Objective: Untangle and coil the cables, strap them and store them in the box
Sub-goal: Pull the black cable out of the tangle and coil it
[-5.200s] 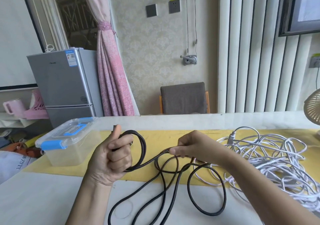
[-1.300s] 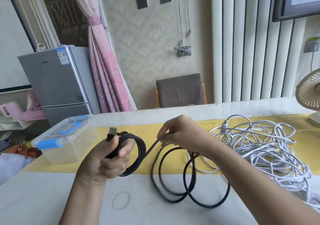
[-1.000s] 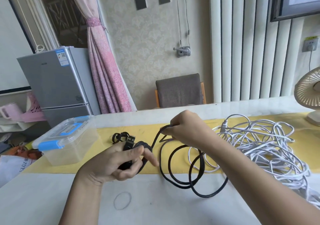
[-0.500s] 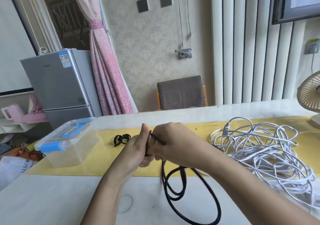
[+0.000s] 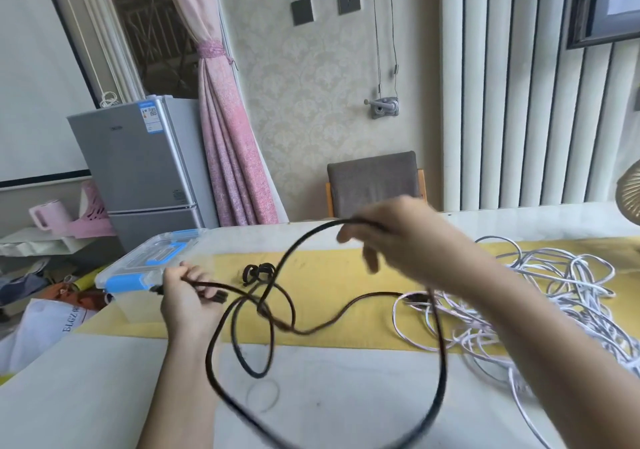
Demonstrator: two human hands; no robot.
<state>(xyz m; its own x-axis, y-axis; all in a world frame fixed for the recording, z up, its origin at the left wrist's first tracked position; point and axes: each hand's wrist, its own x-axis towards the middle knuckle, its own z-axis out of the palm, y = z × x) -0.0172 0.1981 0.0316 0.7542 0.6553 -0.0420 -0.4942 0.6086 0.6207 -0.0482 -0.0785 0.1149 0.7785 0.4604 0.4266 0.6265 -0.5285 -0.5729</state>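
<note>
2 hands, 1 black cable point(image 5: 440, 362) | left hand point(image 5: 187, 301) clamped on its end | right hand point(image 5: 405, 240) lifts loop, grip blurred, cannot tell | shake crossing free before coiling

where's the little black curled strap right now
In the head view, the small curled black strap lies on the yellow mat left of centre, just right of the clear plastic box with blue clasps and behind the looped black cable.

The right hand point(image 5: 398, 240) is blurred by motion, and the low loop of the black cable point(image 5: 442, 362) is cut by the bottom edge.
</note>
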